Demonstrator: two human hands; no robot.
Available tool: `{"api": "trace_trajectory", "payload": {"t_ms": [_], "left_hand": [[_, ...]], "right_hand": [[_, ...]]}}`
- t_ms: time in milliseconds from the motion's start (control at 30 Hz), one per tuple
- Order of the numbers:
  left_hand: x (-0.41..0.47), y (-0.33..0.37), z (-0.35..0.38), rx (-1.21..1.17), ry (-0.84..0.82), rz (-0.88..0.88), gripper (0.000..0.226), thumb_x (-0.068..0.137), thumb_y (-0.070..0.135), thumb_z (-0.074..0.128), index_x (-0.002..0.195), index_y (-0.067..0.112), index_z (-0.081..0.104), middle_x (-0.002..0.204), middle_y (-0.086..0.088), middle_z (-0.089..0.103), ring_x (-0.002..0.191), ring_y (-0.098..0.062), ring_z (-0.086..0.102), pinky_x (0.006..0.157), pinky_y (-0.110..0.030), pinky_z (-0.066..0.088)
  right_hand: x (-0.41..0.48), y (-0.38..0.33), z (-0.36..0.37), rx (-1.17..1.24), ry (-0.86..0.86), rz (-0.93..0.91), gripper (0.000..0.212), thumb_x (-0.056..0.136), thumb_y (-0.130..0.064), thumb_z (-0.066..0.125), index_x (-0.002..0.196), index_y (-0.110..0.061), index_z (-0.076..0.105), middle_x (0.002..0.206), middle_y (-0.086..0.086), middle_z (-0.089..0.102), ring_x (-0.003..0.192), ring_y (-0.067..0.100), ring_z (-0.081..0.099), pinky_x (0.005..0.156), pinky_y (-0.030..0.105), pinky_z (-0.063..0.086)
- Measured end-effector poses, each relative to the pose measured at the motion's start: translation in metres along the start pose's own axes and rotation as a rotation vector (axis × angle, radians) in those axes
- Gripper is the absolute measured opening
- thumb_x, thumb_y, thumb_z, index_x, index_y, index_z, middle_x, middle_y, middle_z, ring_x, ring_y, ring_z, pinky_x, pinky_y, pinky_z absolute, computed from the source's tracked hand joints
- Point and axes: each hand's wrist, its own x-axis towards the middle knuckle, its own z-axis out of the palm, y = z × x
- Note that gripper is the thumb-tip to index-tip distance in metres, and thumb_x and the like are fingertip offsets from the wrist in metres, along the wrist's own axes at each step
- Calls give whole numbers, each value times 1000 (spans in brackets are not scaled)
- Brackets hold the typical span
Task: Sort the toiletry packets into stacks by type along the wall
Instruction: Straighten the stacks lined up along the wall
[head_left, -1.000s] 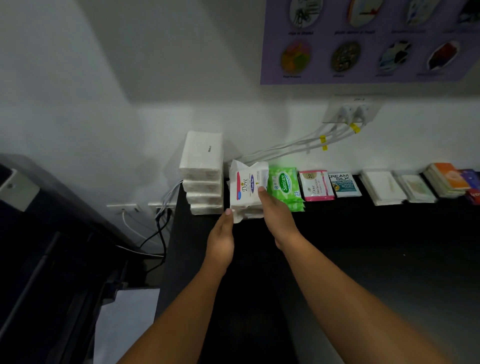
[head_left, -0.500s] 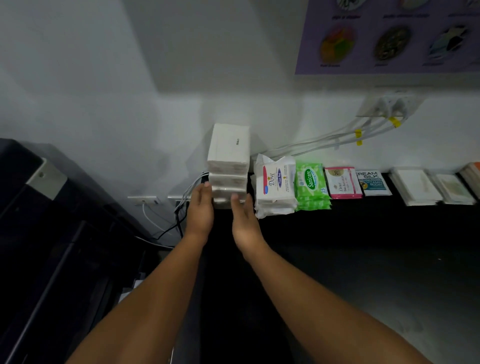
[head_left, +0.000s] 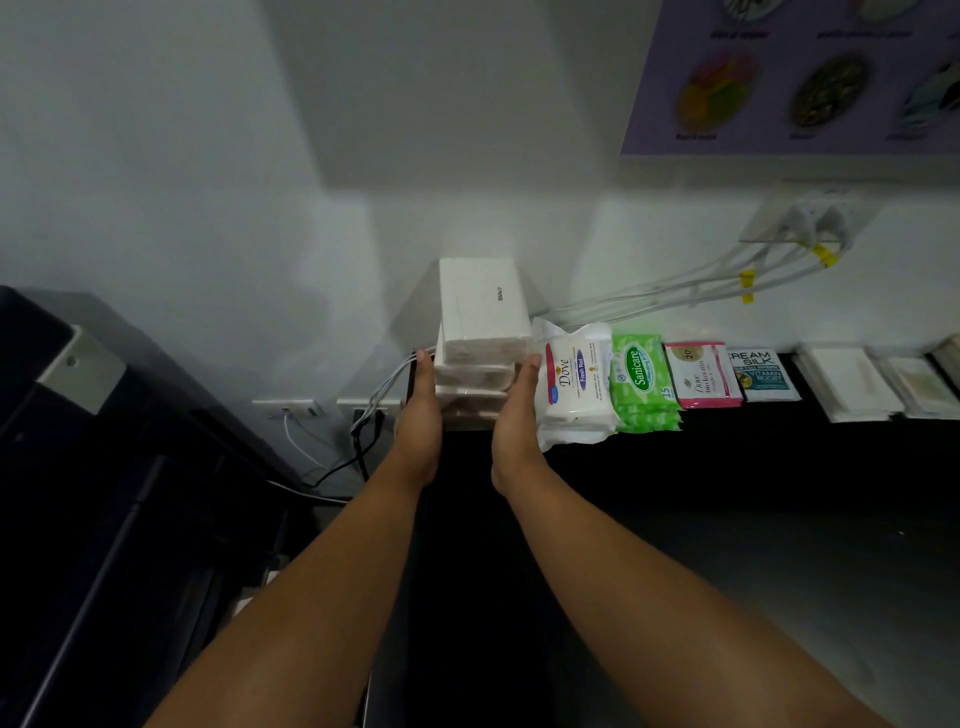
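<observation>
A tall stack of white tissue packs (head_left: 480, 322) stands against the wall at the left end of the black counter. My left hand (head_left: 420, 415) lies flat against the stack's left side and my right hand (head_left: 517, 415) against its right side, fingers straight, pressing the lower packs between them. Right of the stack lie white Dove wipes packs (head_left: 574, 379), green Sanicare wipes (head_left: 644, 382), a pink Dove sachet (head_left: 701, 376), a Cream Silk sachet (head_left: 761, 375) and white sachet stacks (head_left: 847, 382).
The black counter (head_left: 727, 493) runs along the white wall. White cables (head_left: 675, 291) run from a wall outlet (head_left: 815, 218) behind the packets. Left of the counter are floor-level sockets with cords (head_left: 363, 421) and a dark machine (head_left: 104, 467). A purple poster (head_left: 795, 78) hangs above.
My right hand let go of the Dove wipes pack, which now rests on its stack. Both hands moved left and closed in on the sides of the white tissue stack.
</observation>
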Motion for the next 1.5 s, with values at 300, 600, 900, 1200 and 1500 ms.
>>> {"api": "trace_trajectory", "payload": {"t_ms": [300, 600, 900, 1200, 1500], "left_hand": [[-15, 3, 0, 18, -13, -9, 63, 99, 65, 35, 131, 20, 66, 129, -13, 68, 122, -29, 63, 110, -52, 43], [-18, 42, 6, 57, -84, -75, 67, 101, 67, 21, 130, 26, 64, 126, -7, 70, 118, -23, 66, 97, -38, 52], [-46, 38, 11, 81, -47, -52, 59, 101, 66, 24, 133, 34, 62, 126, -2, 70, 116, -21, 67, 98, -43, 53], [-98, 3, -11, 74, 3, -93, 63, 99, 68, 22, 134, 32, 61, 126, -1, 70, 119, -18, 65, 111, -48, 43], [-115, 16, -21, 118, -1, -56, 58, 99, 65, 17, 123, 36, 62, 128, -2, 69, 117, -15, 66, 97, -36, 50]], "right_hand": [[-2, -1, -4, 11, -72, 73, 55, 93, -67, 41, 134, -33, 56, 122, -2, 69, 111, 16, 66, 96, 36, 52], [11, -10, 5, 22, -144, 155, 79, 68, -85, 53, 126, -33, 64, 117, 2, 73, 106, 26, 70, 96, 50, 54], [-23, -12, -10, -103, -241, 155, 67, 81, -79, 41, 120, -32, 69, 115, 3, 73, 109, 24, 69, 100, 50, 52], [-88, -1, -50, -173, -349, 180, 49, 102, -58, 24, 117, -42, 68, 115, -6, 73, 111, 13, 67, 104, 40, 47], [-79, -12, -64, -164, -395, 195, 53, 103, -55, 25, 125, -27, 65, 115, -3, 73, 106, 12, 69, 85, 28, 52]]}}
